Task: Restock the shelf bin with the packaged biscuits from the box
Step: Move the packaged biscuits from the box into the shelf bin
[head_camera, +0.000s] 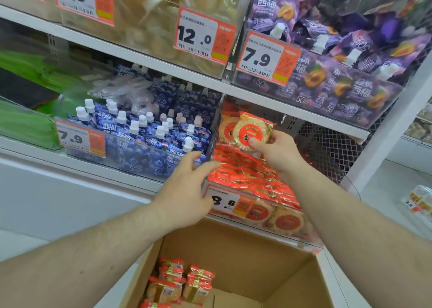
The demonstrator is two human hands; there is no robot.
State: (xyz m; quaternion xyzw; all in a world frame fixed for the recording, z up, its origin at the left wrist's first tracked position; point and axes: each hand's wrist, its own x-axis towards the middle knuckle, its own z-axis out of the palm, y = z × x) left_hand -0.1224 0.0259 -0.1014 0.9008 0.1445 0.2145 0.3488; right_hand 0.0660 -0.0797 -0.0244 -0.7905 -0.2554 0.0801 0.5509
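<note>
biscuits going into the bin
right hand [278, 153] pinches a light, brittle biscuit pack [251, 130] by its edge; left hand [187, 190] open, empty.

Red-and-gold biscuit packets [251, 179], blue pouches [149, 141] (white caps), purple pouches [339, 80].

White metal shelves [163, 68] run across the view in tiers, lit evenly and brightly, with a white upright post [383, 130] at the right edge and wire mesh backing [327, 148] behind the lower tier. Clear bins along the shelf edges hold blue spouted pouches [145, 139], purple pouches [339, 57] and pale yellow packs [168, 17], each fronted by an orange-and-white price tag [203, 37]. Green packs [25, 120] fill the left edge of the lower shelf.
</note>
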